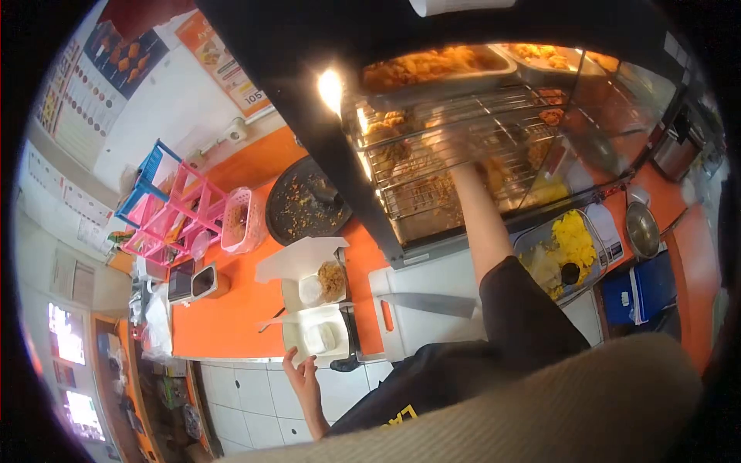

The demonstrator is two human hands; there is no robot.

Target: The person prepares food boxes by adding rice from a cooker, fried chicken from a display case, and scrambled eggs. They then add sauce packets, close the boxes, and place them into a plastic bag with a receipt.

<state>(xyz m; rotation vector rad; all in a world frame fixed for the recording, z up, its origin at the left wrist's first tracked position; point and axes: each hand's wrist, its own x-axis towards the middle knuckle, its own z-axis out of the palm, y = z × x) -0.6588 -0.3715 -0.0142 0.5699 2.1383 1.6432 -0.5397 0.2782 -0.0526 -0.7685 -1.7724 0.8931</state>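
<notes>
My right hand [449, 145] reaches into the lit food warmer, among the wire racks [494, 116] with fried pieces around it; it is smeared by motion, and what it holds, if anything, cannot be made out. Near the front edge of the orange counter, my left hand [302, 380] is raised with its fingers apart and nothing in them. Just beyond it stands an open white box [340, 351] with a white wrapped lump [319, 338]. Behind that, another open box [292, 297] holds a fried piece [332, 281] and a round white lump.
A knife [428, 302] lies on the white cutting board [417, 339]. Left of the warmer are a black round pan [297, 204] with crumbs, a pink basket [245, 220] and a pink-blue rack [166, 202]. A tray of yellow food [573, 241] and a metal bowl [642, 230] stand right.
</notes>
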